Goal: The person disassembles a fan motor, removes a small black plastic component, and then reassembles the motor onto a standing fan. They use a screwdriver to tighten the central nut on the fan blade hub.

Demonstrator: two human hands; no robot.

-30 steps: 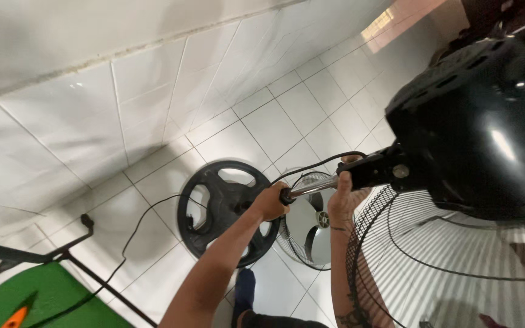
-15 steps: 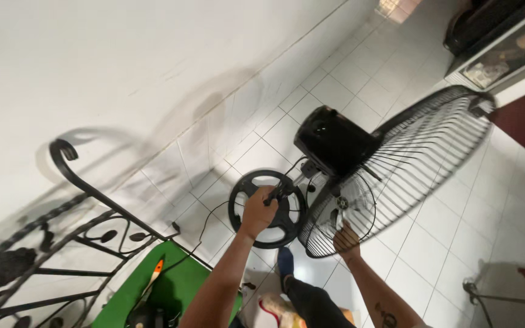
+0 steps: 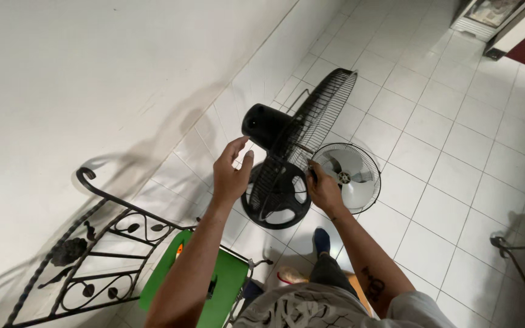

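The left hand (image 3: 231, 176) has let go of the fan (image 3: 274, 130) and is hovering open beside the motor — half a second ago it was gripping the round base (image 3: 276, 195). The right hand (image 3: 323, 189) is staying closed on the pole, holding the fan upright on the floor (image 3: 432, 152), guard (image 3: 317, 124) facing away.

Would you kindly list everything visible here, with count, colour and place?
fan motor housing: 1, black, near wall, top of stand
fan grille: 1, black wire, attached to housing
fan base: 1, black round, on floor
second fan: 1, white, floor right of base
iron bench: 1, black, lower left by wall
green seat: 1, bottom centre
floor tiles: white
left hand: open, near housing
right hand: gripping stand beside grille
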